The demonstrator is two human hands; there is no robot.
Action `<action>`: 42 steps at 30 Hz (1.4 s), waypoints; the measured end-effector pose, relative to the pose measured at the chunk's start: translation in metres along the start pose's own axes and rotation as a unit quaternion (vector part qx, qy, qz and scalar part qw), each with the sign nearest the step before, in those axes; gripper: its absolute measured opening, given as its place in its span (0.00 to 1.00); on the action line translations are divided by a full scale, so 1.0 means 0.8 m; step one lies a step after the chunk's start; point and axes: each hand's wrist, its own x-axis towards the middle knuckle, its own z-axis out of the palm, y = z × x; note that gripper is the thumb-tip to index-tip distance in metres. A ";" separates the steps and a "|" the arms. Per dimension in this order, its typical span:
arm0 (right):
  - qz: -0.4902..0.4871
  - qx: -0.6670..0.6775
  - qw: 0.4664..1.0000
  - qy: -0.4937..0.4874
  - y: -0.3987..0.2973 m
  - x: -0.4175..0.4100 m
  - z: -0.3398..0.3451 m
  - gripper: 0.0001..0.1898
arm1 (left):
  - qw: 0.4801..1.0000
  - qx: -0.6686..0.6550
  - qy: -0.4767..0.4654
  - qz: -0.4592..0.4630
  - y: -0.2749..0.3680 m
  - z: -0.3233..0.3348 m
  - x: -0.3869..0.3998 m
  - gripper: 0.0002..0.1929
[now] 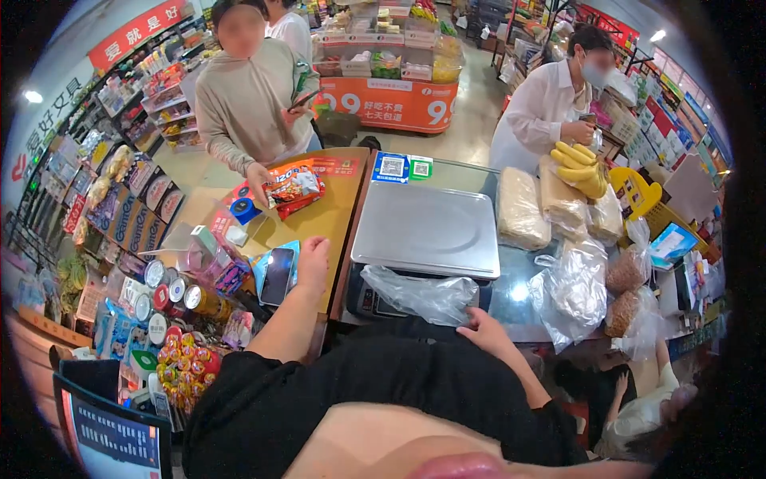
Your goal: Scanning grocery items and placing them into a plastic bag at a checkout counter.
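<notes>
My left hand (314, 258) is raised over the wooden counter (338, 221), its fingers curled in and nothing visible in them. Beside its wrist a dark smartphone (278, 276) lies on a blue packet. With my right hand (486, 330) I hold the right end of a thin clear plastic bag (419, 293), thumb and fingers at its edge. The bag lies crumpled across the front of a weighing scale, partly covering its keypad. Behind it is the scale's bare steel platform (425, 230).
Across the counter a person's hand (258, 182) touches an orange snack bag (296, 185); blue tape (243, 209) is nearby. Wrapped packages (523, 209), bananas (577, 167) and bagged goods (628, 266) stand right. Cans (197, 297) and lollipops (185, 371) crowd the left. Another person (538, 114) stands behind the packages.
</notes>
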 end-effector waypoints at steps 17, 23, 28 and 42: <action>-0.186 -0.053 0.980 -0.056 -0.053 -0.043 -0.053 0.14 | 0.925 0.088 -0.369 -0.007 0.054 0.060 -0.145 0.09; -0.310 0.011 0.935 0.173 -0.086 -0.054 -0.086 0.24 | 0.950 0.051 -0.290 0.107 0.093 0.074 -0.188 0.07; -0.441 -0.149 0.845 0.264 -0.136 -0.075 -0.080 0.33 | 0.850 0.195 -0.368 0.323 0.115 0.105 -0.246 0.10; -0.318 -0.167 0.870 0.336 -0.078 -0.054 -0.119 0.12 | 0.771 0.436 -0.180 0.428 0.118 0.101 -0.210 0.12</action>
